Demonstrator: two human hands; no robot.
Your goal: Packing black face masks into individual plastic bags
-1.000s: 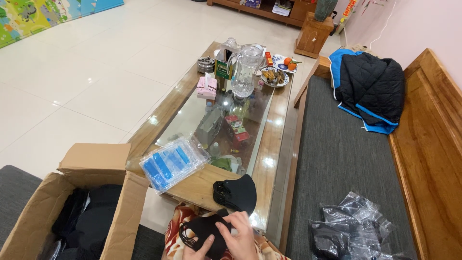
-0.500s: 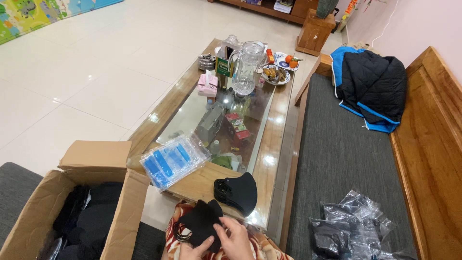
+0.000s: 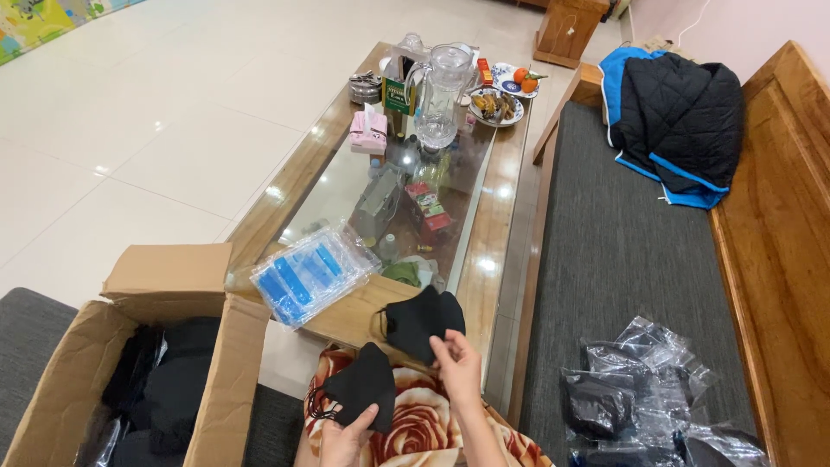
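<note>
While the left hand (image 3: 346, 437) pinches one black mask (image 3: 363, 385) and the right hand (image 3: 456, 363) fingers another (image 3: 421, 318), the near table edge (image 3: 346, 322) could let that one slide off.

counter (image 3: 488, 259): jug (image 3: 443, 85) at far end, mask (image 3: 421, 322) at near edge
box (image 3: 186, 363): left of counter
jacket (image 3: 679, 121): on bench (image 3: 622, 251), right

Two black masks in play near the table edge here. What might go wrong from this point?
The black mask on the table lies at the near corner; the right hand at its edge might drag it off. The left hand pinches only the lower edge of the second black mask, which may slip onto the lap.
</note>
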